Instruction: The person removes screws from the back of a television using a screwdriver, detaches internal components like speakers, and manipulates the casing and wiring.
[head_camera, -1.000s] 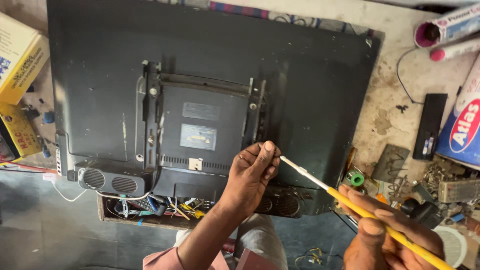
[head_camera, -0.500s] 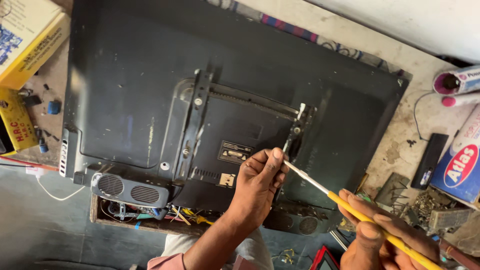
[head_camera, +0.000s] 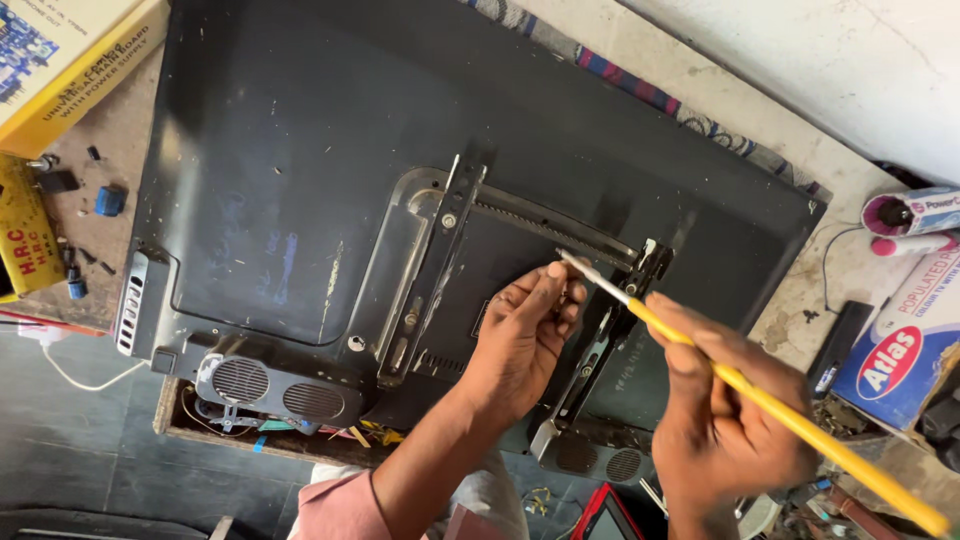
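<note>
Over the back of a black television (head_camera: 300, 190) lying face down, a yellow brush (head_camera: 760, 395) is gripped by the right hand (head_camera: 725, 420), its tip pinched between the left hand's (head_camera: 520, 335) closed fingers beside the metal bracket (head_camera: 445, 250).

A flat-screen television (head_camera: 300, 170) lies face down on the tabletop (head_camera: 790, 90), its dark back panel up. A metal wall-mount bracket (head_camera: 445, 250) is fixed across the raised middle section. The left hand (head_camera: 520, 335) rests on that section, fingertips pinched at the tip of a yellow-handled brush (head_camera: 760, 395), which touches the bracket's top rail. The right hand (head_camera: 725, 430) has its grip closed around the brush's handle. Two oval speakers (head_camera: 275, 385) sit at the television's lower left edge. A yellow box (head_camera: 70, 60) lies at upper left, a blue-and-white carton (head_camera: 900, 350) at right.
</note>
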